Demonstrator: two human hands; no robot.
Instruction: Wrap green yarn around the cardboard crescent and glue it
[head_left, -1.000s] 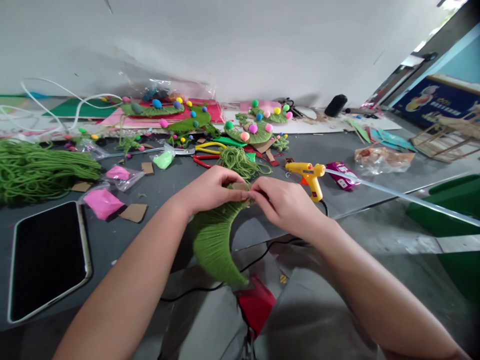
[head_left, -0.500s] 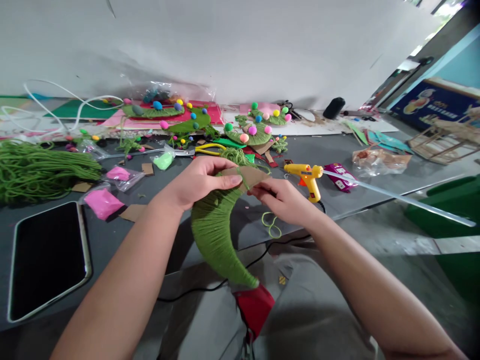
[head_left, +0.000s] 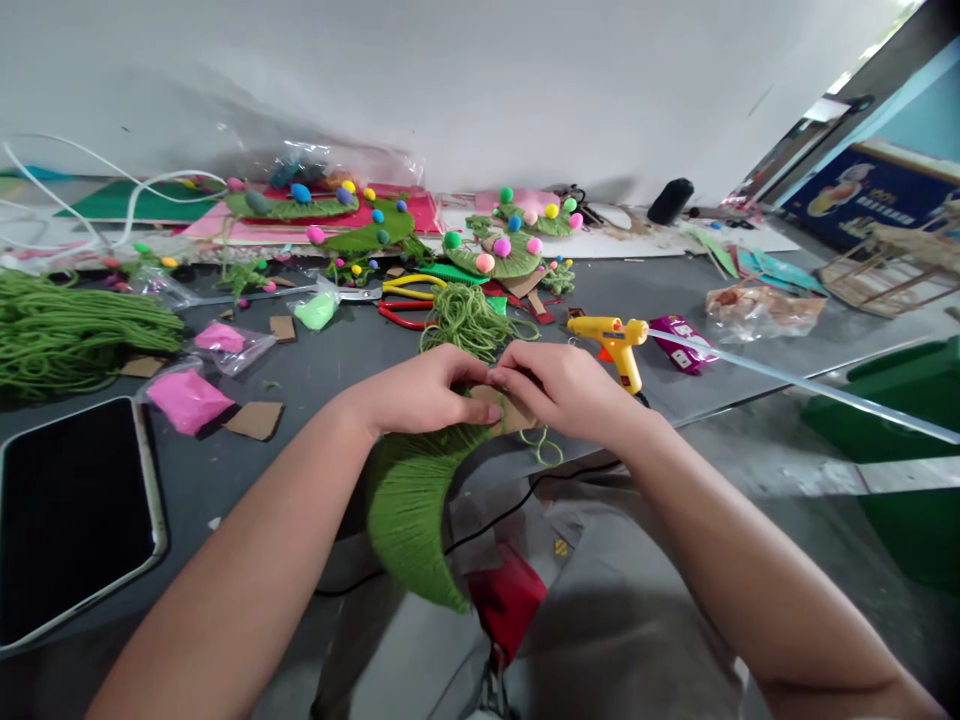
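A crescent-shaped piece of cardboard wrapped in green yarn [head_left: 412, 510] hangs over the table's front edge. My left hand [head_left: 427, 392] is closed on its upper part, the thumb lying on top beside the bare cardboard end [head_left: 513, 412]. My right hand [head_left: 562, 388] is pinched at the far edge of that end, its fingertips close to the left fingers. It works a green yarn strand [head_left: 549, 450] that loops out below it; the exact grip is hidden. Just beyond both hands lies a loose heap of green yarn [head_left: 469, 318].
A yellow glue gun [head_left: 619, 345] with a long glue stick [head_left: 795, 378] lies right. Scissors [head_left: 409, 288] and red-handled pliers or cutters [head_left: 401, 318] are behind the hands. A tablet [head_left: 79, 520], pink packets [head_left: 189, 398] and a yarn bundle [head_left: 82, 330] lie left. Pompom-covered green pieces [head_left: 502, 260] line the back.
The crescent has shifted down and tilted, its lower tip moving left. My right hand has moved from the near edge of the cardboard to its far edge, closer to my left fingers.
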